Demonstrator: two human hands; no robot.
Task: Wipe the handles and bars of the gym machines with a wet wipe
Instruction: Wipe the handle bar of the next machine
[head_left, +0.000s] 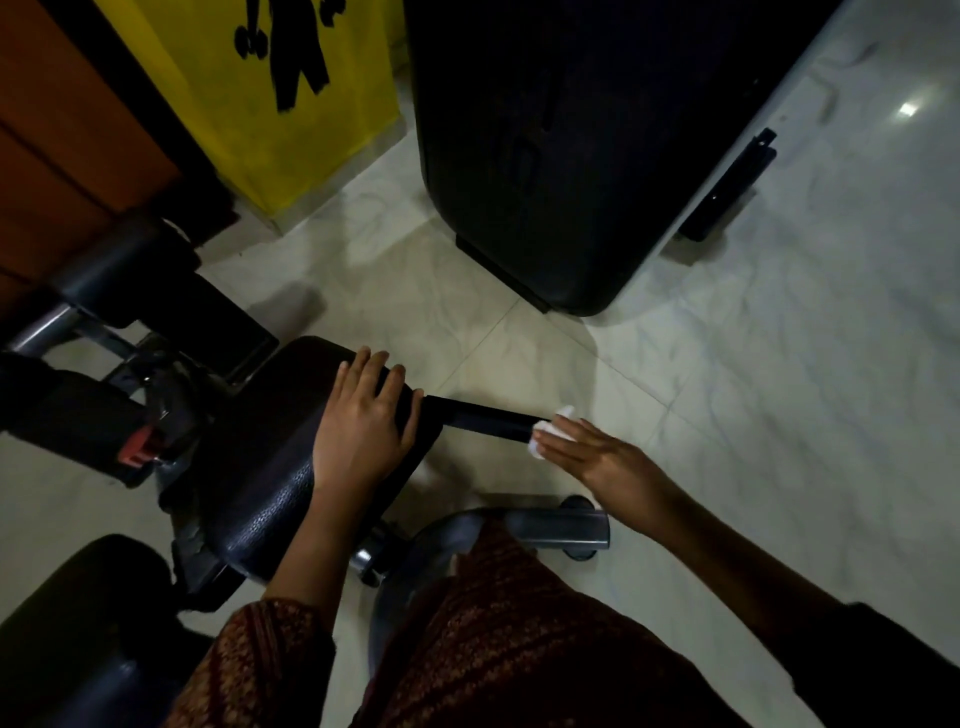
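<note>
Fingers (567, 441) straight on wipe (545, 427) (right hand (608, 463))

The scene is being lit dimly; a small glare spot (907, 109) is being reflected off the floor (753, 389), while edges are being bent.

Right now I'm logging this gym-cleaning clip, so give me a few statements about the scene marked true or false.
1. The right hand presses a white wipe against the end of the black bar. True.
2. The left hand holds a second wipe. False: it rests on the black padded seat, holding nothing.
3. A yellow panel bears a black figure. True.
4. The floor is dark carpet. False: it is pale glossy tiles.
</note>
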